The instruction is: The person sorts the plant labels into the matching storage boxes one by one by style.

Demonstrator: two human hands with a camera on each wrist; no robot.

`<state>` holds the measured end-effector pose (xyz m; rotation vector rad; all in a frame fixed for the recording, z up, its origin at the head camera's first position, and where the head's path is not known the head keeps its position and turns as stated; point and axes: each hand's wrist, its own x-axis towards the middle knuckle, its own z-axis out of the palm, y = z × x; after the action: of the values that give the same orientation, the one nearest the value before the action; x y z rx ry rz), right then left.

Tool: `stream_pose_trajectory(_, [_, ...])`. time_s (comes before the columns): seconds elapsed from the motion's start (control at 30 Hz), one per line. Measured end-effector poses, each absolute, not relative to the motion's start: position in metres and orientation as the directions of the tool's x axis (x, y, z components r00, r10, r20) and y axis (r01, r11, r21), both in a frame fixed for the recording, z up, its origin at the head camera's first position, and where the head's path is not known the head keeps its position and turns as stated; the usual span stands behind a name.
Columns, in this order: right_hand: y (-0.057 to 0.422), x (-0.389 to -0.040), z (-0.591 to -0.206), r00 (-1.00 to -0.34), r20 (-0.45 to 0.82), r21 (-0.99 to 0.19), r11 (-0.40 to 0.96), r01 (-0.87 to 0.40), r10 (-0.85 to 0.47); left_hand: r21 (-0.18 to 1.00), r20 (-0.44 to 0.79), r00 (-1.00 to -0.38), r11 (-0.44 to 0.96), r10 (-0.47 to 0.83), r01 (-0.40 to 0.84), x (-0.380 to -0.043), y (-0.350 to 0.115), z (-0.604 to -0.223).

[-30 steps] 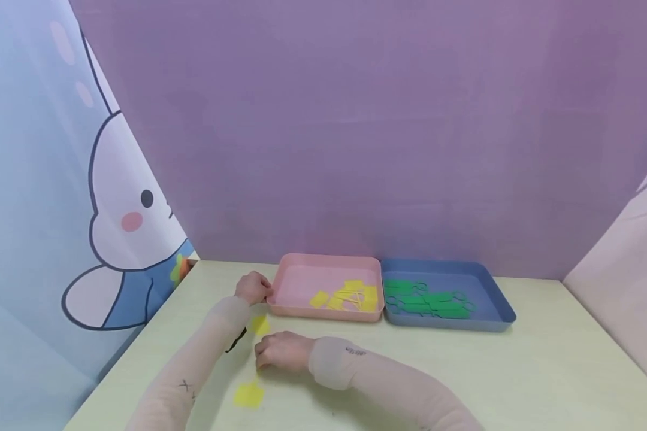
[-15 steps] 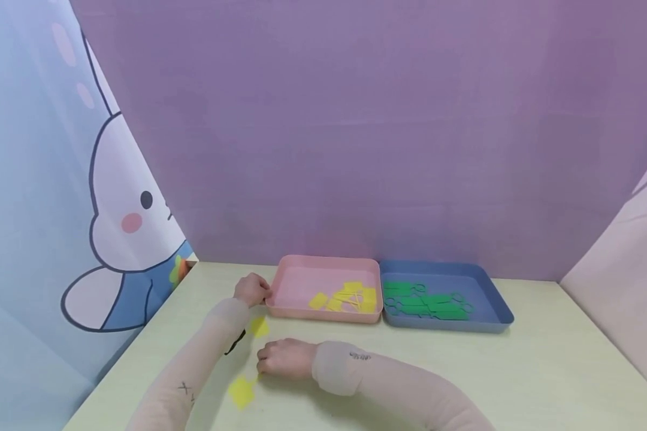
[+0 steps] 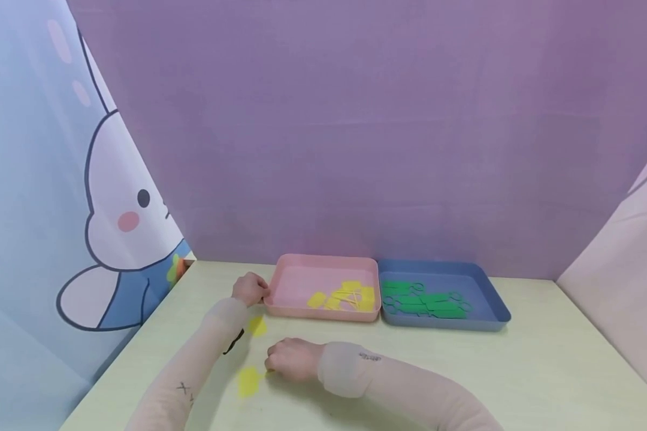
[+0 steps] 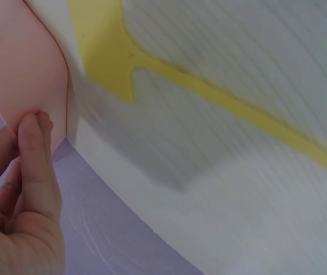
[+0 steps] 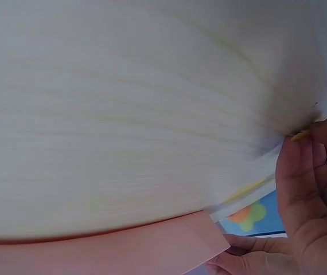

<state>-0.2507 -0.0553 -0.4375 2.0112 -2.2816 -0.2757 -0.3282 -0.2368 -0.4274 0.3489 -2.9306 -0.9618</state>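
My left hand pinches the left rim of a pink tray between thumb and fingers, as the left wrist view also shows. My right hand pinches the thin stem of a yellow flat tag whose broad head points left, near the tabletop. In the right wrist view only a bit of its yellow stem shows between thumb and fingers. Another yellow tag with a long thin stem lies on the table just in front of the tray. Several more yellow tags lie inside the pink tray, toward its right.
A blue tray stands against the pink tray's right side, holding several green tags with ring ends. Behind both trays hangs a purple cloth. A patterned curtain borders the left side of the pale table.
My right hand has moved slightly right and down, and the yellow tag it pinches has turned and shifted with it. The left hand keeps its hold on the tray's rim.
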Motion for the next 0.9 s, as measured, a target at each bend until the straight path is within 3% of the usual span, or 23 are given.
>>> stream_pose_trajectory(0.27, [-0.045,-0.255,-0.434,-0.162,-0.05,0.148,0.153,-0.977,-0.986,0.587,-0.049,-0.972,0.78,-0.231,-0.215,-0.325,-0.234,-0.424])
stream_pose_trajectory(0.9, [-0.006,-0.283,-0.406,-0.303,-0.016,0.015,0.303,-0.953,-0.953,0.597,-0.067,-0.969,0.769,-0.238,-0.23,-0.328,-0.236,-0.426])
